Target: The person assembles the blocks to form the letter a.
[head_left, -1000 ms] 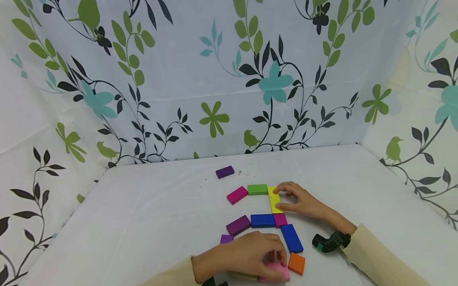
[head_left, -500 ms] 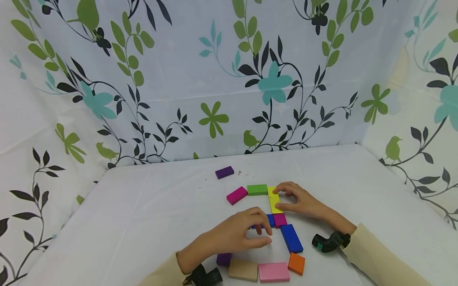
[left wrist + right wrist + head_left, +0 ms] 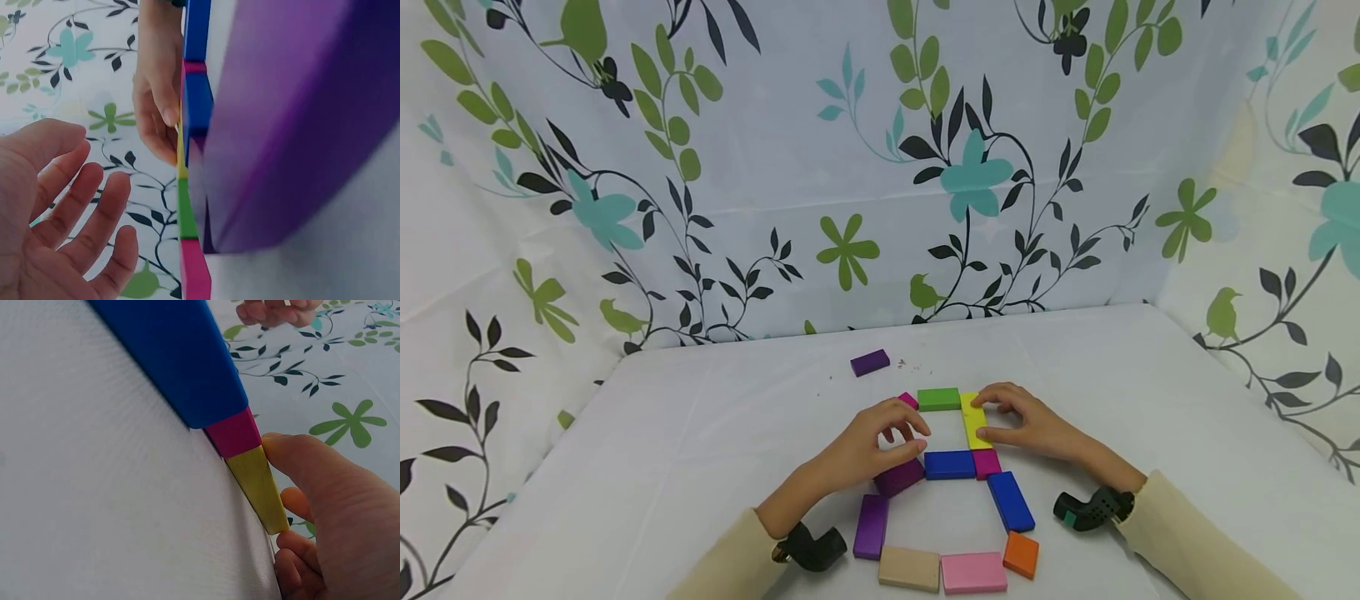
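My left hand (image 3: 867, 443) hovers over the far left blocks, fingers loosely bent and nothing between them. Beneath it lies a dark purple block (image 3: 898, 479), partly hidden. A magenta block (image 3: 909, 400) shows only in part behind its fingers. My right hand (image 3: 1033, 425) holds the yellow block (image 3: 257, 487) between thumb and fingertips, its thumb close to the small magenta block (image 3: 236, 434). A green block (image 3: 938, 399) adjoins the yellow one's far end. Blue blocks (image 3: 949, 464) (image 3: 1011, 502) lie nearer, the first crossing the figure.
An orange block (image 3: 1021, 555), a pink block (image 3: 973, 573), a tan block (image 3: 909, 568) and a violet block (image 3: 870, 527) lie along the front and left. A separate purple block (image 3: 870, 362) sits farther back near small crumbs. Patterned cloth (image 3: 737, 192) hangs behind the white table (image 3: 715, 433).
My left hand has let go of the pink block at the front and moved away and to the left, over the dark purple block. My right hand has stayed at the yellow block.
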A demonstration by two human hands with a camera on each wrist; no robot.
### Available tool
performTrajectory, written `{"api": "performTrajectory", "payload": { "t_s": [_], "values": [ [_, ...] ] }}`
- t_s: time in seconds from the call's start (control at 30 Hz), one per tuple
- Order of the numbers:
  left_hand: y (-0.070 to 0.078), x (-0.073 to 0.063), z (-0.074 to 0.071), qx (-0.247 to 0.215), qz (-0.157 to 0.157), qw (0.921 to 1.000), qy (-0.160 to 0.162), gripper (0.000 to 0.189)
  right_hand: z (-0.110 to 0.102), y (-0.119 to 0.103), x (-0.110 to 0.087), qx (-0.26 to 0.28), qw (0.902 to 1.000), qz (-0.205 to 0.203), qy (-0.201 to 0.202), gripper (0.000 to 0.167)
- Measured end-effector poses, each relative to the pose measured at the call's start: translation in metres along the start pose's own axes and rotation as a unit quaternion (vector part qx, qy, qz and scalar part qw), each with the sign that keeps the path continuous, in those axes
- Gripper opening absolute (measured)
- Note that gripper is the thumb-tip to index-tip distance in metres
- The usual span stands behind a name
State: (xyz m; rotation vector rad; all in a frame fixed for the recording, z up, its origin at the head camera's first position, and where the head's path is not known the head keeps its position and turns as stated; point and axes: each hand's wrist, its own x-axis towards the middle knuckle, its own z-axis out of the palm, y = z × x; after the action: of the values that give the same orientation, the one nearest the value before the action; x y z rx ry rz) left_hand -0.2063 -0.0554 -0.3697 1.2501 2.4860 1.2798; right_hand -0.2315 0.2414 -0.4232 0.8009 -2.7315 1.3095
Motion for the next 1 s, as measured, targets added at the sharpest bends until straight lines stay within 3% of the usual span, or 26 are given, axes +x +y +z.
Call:
{"api": "performTrajectory", "payload": {
  "t_s": [0.4,0.57,0.83,1.0],
  "values": [
    [-0.036,0.002,-0.008,0.000,-0.026,0.9946,0.100,0.016,-0.002,-0.001,-0.001,-0.007,1.0000,0.001,-0.002,0.039],
    [-0.052,0.003,-0.012,-0.009,-0.062,0.9909,0.119,0.017,-0.001,0.000,-0.001,-0.005,1.0000,0.006,-0.004,0.040],
    [-0.073,0.005,-0.022,-0.056,-0.135,0.9748,0.169,0.021,-0.001,-0.001,0.000,0.000,1.0000,0.005,-0.007,0.039],
    [-0.086,0.009,-0.029,-0.070,-0.148,0.9675,0.193,0.028,-0.002,-0.003,-0.001,-0.006,1.0000,0.004,-0.005,0.039]
  ]
}}
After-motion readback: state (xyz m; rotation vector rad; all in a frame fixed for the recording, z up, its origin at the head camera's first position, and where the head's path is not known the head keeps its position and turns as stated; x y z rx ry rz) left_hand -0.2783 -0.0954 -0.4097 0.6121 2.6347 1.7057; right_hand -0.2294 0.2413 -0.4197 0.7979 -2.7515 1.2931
